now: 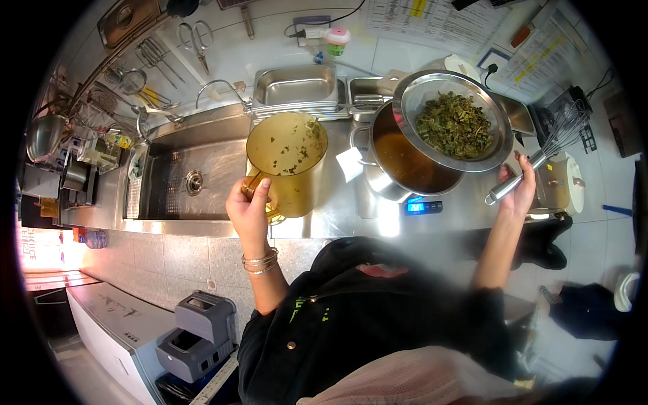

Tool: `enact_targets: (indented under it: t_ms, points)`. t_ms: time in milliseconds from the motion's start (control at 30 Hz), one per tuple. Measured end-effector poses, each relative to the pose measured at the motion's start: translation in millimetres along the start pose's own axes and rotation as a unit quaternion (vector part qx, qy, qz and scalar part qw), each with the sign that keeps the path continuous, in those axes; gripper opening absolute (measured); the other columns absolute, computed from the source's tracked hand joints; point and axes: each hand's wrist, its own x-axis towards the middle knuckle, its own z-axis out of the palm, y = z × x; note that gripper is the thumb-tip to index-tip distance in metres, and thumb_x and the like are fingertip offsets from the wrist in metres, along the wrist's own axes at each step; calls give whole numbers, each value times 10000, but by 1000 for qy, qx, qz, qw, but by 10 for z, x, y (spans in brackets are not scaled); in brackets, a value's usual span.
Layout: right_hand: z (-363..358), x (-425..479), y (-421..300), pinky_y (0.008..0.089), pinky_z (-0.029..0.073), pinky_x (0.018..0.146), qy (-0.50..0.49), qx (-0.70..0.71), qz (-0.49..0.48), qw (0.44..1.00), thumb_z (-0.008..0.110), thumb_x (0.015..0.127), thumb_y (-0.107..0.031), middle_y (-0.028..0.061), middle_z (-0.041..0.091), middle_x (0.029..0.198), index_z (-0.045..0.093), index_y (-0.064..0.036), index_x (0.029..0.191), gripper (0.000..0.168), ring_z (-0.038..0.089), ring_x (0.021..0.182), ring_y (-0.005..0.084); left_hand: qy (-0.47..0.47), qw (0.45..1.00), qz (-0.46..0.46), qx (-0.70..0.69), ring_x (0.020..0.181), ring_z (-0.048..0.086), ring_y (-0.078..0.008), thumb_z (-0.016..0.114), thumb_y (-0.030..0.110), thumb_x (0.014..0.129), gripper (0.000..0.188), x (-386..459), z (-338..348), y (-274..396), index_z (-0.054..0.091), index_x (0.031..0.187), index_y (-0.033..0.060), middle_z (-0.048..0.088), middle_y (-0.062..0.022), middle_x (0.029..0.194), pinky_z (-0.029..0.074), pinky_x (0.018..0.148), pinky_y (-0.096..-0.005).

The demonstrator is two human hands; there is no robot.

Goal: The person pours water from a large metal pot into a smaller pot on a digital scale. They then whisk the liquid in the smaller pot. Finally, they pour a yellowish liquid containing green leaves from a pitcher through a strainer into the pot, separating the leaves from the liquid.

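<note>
My left hand (248, 210) grips the handle of an amber plastic jug (296, 195), tilted so its inside shows, with leaf bits stuck to the wall. My right hand (519, 190) holds a wire whisk (536, 159) and is at the rim of a metal strainer (453, 166) heaped with wet green leaves (453, 126). The strainer is over the right part of a steel pot (387, 187) of brown liquid (405, 157). The pot stands on a digital scale (424, 207) with a lit display. A white tag (349, 164) lies against the pot's left handle.
A steel sink (195, 205) is at the left, below hanging utensils. Stacked steel pans (296, 86) stand behind the jug, with another steel pan (362, 86) beside them. At the right are a lidded container (572, 185) and a black plug (491, 68) in a wall socket.
</note>
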Motion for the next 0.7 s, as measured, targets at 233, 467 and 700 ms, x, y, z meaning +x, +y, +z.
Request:
enact_targets:
  t_ms: [233, 467, 700]
  points:
    - [-21, 24, -1, 309, 493, 656, 2, 4, -1, 1000, 594, 768, -88, 80, 576, 881, 540, -58, 832, 89, 559, 812, 179, -1, 1000, 11, 0, 547, 439, -31, 659, 93, 772, 150, -18, 8, 53, 553, 784, -12, 509, 23, 620, 357, 503, -167]
    - [-72, 62, 17, 310, 497, 655, -5, 11, -1, 1000, 590, 773, -81, 82, 579, 876, 538, -54, 831, 83, 561, 809, 180, 10, 1000, -6, -7, 532, 443, -41, 657, 114, 777, 162, 14, 29, -69, 548, 769, -5, 513, 19, 608, 359, 499, -172]
    - [26, -37, -2, 290, 472, 679, -17, 22, -1, 1000, 603, 781, -95, 61, 589, 861, 551, -43, 844, 97, 550, 765, 157, 21, 998, -36, -55, 568, 439, -37, 643, 149, 796, 170, 81, 101, -338, 553, 786, 5, 521, 24, 652, 356, 523, -170]
